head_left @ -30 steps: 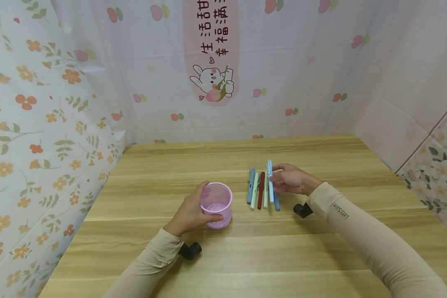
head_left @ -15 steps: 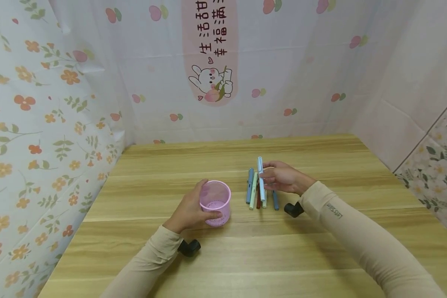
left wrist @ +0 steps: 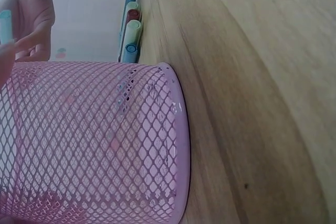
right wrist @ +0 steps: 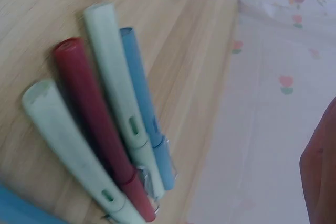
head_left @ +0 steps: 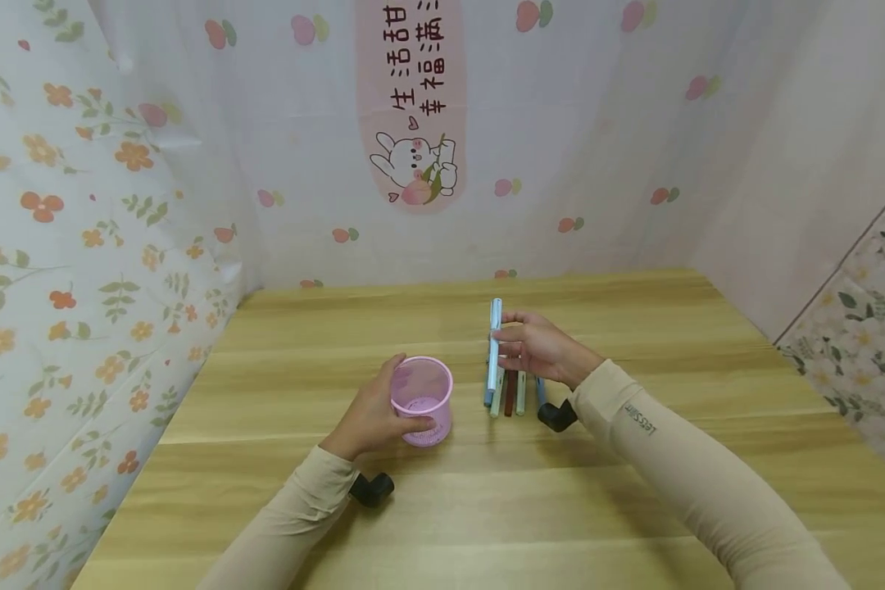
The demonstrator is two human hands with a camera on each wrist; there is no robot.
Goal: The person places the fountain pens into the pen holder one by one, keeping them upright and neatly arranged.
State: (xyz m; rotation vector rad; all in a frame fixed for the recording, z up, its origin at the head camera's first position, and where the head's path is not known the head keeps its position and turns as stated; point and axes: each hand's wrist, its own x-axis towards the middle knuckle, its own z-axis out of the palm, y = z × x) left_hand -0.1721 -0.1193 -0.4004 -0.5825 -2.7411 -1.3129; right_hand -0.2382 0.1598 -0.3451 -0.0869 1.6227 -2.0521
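Observation:
My left hand (head_left: 376,416) grips a pink mesh pen holder (head_left: 439,426) by its side, thumb across the front; the holder stands upright on the wooden table and nothing shows inside. With the fingertips of my right hand (head_left: 542,351) I pinch a light blue pen (head_left: 495,348), held nearly upright above the other pens. Under that hand lie a dark red pen (right wrist: 94,108), two pale green pens (right wrist: 118,72) and blue pens (right wrist: 142,82), side by side on the table. In the left wrist view the holder's mesh wall (left wrist: 94,135) fills the lower left.
The wooden table (head_left: 442,508) reaches back to a printed curtain (head_left: 560,147), with a floral curtain (head_left: 81,287) along the left. A black wrist-camera part (head_left: 372,490) hangs below the left wrist, and another black part (head_left: 556,416) below the right.
My right hand has lifted the light blue pen and carried it left, over the row toward the pen holder. The left hand keeps its grip on the holder, which stays in place.

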